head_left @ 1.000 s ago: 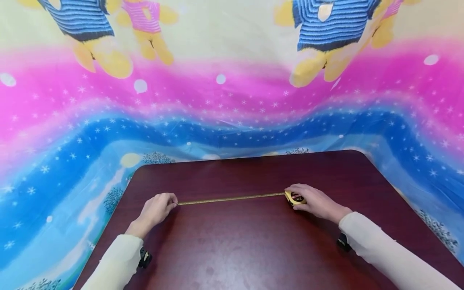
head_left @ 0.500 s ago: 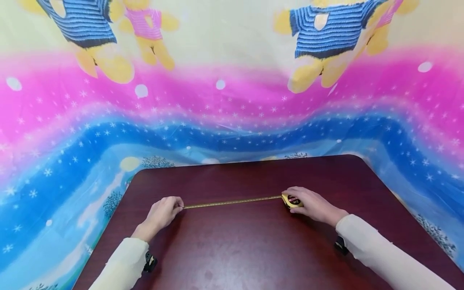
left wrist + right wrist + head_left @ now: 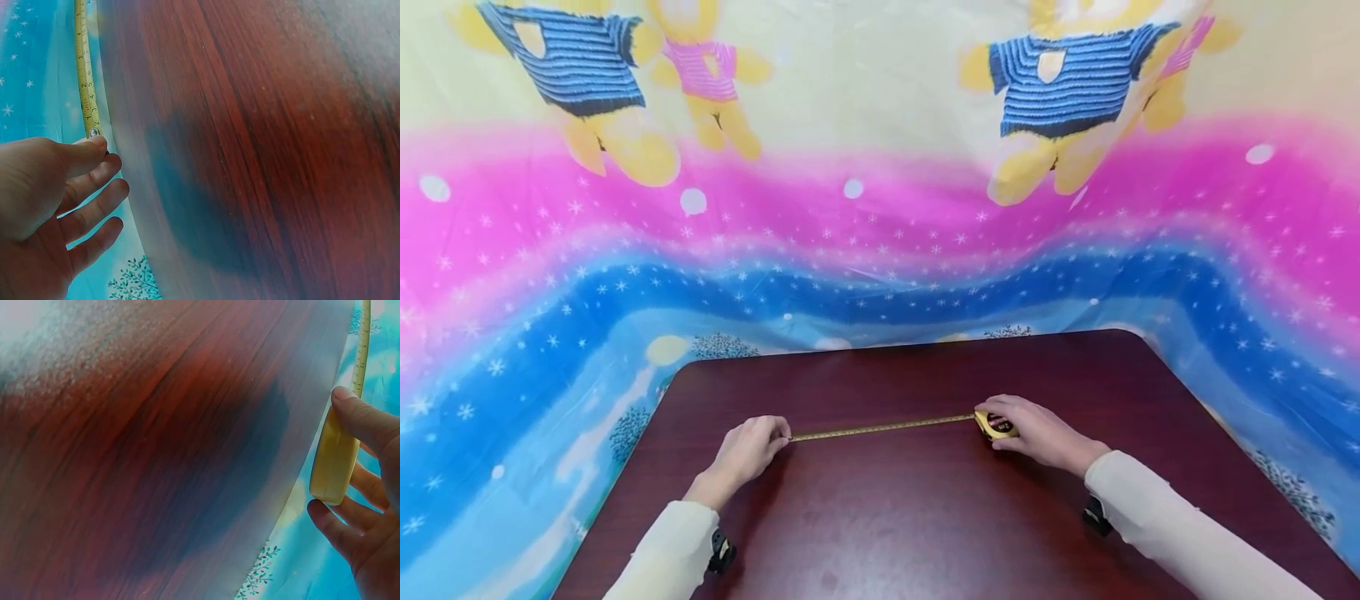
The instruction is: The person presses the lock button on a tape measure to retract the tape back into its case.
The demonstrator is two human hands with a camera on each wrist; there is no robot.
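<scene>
A yellow tape measure with a black label [image 3: 999,425] is gripped in my right hand [image 3: 1041,432], thumb on one side and fingers on the other. Its yellow blade [image 3: 883,428] stretches straight across to the left, above the tabletop. My left hand [image 3: 747,454] pinches the blade's end between thumb and index finger. In the left wrist view the riveted metal end [image 3: 94,132] shows at the thumb tip, the other fingers loosely bent. The right wrist view shows the tape measure's case [image 3: 334,459] edge-on, with the thumb near where the blade comes out.
A dark red-brown wooden table [image 3: 880,517] with rounded corners lies beneath both hands. Behind and beside it hangs a pink and blue cloth [image 3: 880,217] printed with bears and snowflakes. A black device [image 3: 721,552] sits on the left wrist, and another [image 3: 1096,517] on the right.
My hands have come closer together, the left moving right and the right moving slightly left. The stretch of blade between them is shorter. The head view has tilted up a little.
</scene>
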